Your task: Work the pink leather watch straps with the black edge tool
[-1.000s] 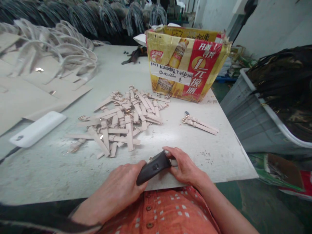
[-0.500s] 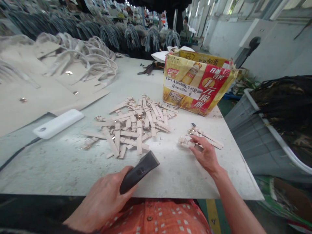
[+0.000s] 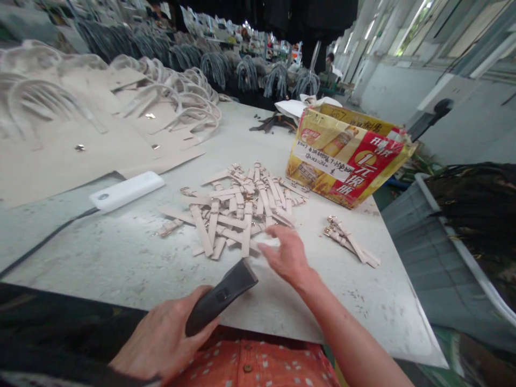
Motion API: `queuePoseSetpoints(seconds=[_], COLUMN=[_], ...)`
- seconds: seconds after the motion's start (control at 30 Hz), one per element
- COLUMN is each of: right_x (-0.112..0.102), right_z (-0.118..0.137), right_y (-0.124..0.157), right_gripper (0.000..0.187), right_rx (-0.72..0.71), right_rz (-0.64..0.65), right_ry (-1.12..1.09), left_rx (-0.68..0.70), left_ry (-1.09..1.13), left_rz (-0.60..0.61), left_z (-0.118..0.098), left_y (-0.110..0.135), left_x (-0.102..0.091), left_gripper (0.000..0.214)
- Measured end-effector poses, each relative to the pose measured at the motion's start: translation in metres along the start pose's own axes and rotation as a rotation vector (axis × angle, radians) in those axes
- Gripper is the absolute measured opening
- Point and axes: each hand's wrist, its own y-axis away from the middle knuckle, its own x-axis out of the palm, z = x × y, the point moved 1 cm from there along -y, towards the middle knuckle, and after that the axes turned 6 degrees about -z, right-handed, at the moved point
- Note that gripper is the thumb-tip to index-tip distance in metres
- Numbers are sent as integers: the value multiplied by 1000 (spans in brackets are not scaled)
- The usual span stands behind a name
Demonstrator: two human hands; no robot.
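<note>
My left hand [image 3: 165, 338] grips a dark handheld tool [image 3: 221, 296] at the table's near edge, its tip pointing up and right. My right hand [image 3: 287, 256] reaches over the table with fingers spread, its fingertips at the near edge of a heap of beige leather straps with metal buckles [image 3: 237, 209]. I see nothing held in it. A small bunch of finished straps [image 3: 350, 241] lies apart on the right side of the pale table [image 3: 121, 263].
A yellow and red cardboard box [image 3: 346, 158] stands at the back right. A white oblong device [image 3: 127, 191] with a cable lies left. Beige bag panels with handles [image 3: 121, 118] cover the far left. A grey bin [image 3: 435, 236] sits beside the table's right edge.
My right hand left the small bunch of straps on the right and moved left to the big heap. The left hand still holds the tool. The view tilted upward.
</note>
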Motion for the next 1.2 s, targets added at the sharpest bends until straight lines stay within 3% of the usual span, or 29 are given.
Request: queuePoseSetpoints(seconds=[0.07, 0.13, 0.27, 0.43, 0.57, 0.63, 0.77, 0.97, 1.1, 1.2], right_x=[20, 32, 36, 20, -8, -26, -66, -108, -107, -84], right_z=[29, 43, 35, 4, -25, -41, -70, -94, -81, -57], right_y=[-12, -22, -29, -15, 11, 25, 52, 70, 69, 67], right_gripper=[39, 38, 20, 15, 9, 12, 4, 12, 15, 23], right_rx=[70, 157, 204, 313, 434, 435, 357, 328, 177, 60], right_rz=[163, 261, 304, 188, 258, 293, 301, 326, 159, 93], right_ry=[74, 116, 49, -222, -567, -631, -443, -103, 154, 77], left_rx=[8, 5, -3, -11, -31, -9, -1, 15, 43, 49], left_ry=[13, 23, 37, 27, 10, 14, -26, -48, -38, -22], left_rz=[9, 12, -1, 11, 35, 14, 38, 77, 77, 57], left_z=[0, 1, 7, 2, -4, -3, -2, -4, -3, -5], left_y=[1, 2, 4, 2, 1, 0, -4, -10, -12, -10], left_x=[0, 0, 2, 1, 2, 4, 10, 12, 12, 13], left_gripper=[32, 31, 36, 41, 38, 39, 43, 45, 47, 42])
